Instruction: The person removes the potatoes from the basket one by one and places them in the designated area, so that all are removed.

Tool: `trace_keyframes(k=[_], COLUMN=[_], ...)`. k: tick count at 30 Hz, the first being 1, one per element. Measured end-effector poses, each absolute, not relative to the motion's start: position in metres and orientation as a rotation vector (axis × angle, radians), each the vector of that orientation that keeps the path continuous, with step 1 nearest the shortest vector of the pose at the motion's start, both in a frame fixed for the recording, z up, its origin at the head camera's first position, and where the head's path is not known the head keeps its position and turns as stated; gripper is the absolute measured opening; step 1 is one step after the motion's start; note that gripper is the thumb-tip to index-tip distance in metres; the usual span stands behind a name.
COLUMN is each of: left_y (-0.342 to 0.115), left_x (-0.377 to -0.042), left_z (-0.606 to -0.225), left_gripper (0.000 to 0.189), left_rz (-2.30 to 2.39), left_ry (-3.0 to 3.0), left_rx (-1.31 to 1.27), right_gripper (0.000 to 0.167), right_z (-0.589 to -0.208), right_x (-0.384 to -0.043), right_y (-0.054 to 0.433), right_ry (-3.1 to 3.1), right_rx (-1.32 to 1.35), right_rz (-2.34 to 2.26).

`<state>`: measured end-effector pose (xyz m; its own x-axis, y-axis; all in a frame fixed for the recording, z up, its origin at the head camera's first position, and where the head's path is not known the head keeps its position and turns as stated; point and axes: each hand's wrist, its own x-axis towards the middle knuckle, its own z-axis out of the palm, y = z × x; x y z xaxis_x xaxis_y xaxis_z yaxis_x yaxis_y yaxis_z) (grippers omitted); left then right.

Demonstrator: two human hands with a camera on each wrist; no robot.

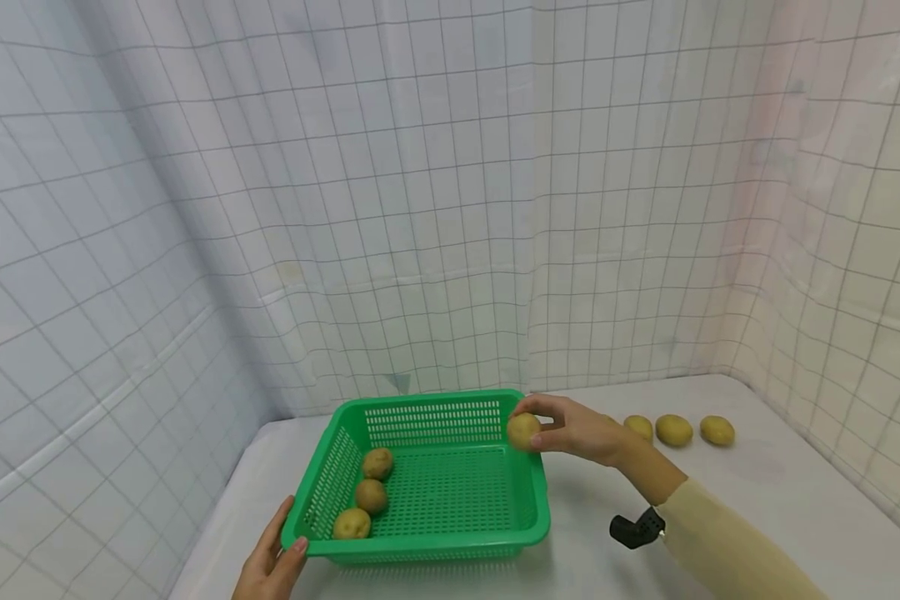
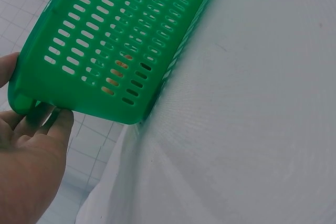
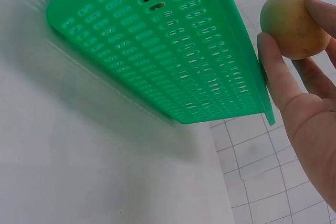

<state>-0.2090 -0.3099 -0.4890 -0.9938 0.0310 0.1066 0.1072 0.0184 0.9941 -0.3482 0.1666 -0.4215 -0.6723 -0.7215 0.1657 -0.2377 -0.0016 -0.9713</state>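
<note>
A green plastic basket [image 1: 420,546] with slotted walls sits on the white table. Along its left side lie three potatoes: a brownish one [image 1: 377,463] at the back, another [image 1: 372,496] in the middle and a yellower one [image 1: 352,524] in front. My left hand [image 1: 270,562] grips the basket's front left corner, thumb on the rim, fingers under it in the left wrist view. My right hand [image 1: 570,429] pinches a potato [image 1: 523,431] between thumb and fingers over the basket's right back corner. In the right wrist view that potato [image 3: 294,24] shows just above the rim.
Three more yellow potatoes [image 1: 674,430] lie in a row on the white table [image 1: 592,492], right of the basket and behind my right forearm. A black device [image 1: 637,528] is strapped at my right wrist. Grid-patterned white curtains [image 1: 450,208] stand behind and on both sides.
</note>
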Motion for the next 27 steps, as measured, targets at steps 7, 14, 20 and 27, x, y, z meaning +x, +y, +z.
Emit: trace_keyframes(k=[7,14,20,27], left_y=[-0.311,-0.313,-0.314,-0.311], left_x=[-0.21,-0.211,-0.212,-0.212], left_z=[-0.49,-0.492,-0.491,-0.491], left_gripper=[0.086,0.087,0.088,0.088], left_rz=[-2.16,-2.174,-2.16,-2.162], left_ry=[-2.21,-2.194,-2.216,-2.199], left_rx=[-0.148,-0.139,-0.084,-0.095], right_gripper=[0.036,0.037,0.039,0.039], right_z=[-0.424,-0.431,-0.441,-0.453], right_x=[-0.35,-0.353,-0.352,-0.351], right_y=[0.179,0.194,0.207,0.225], right_ry=[1.948,1.967,1.977,2.027], right_rx=[-0.973,-0.951,-0.871,-0.86], right_rz=[-1.705,-1.692,-1.683,-1.657])
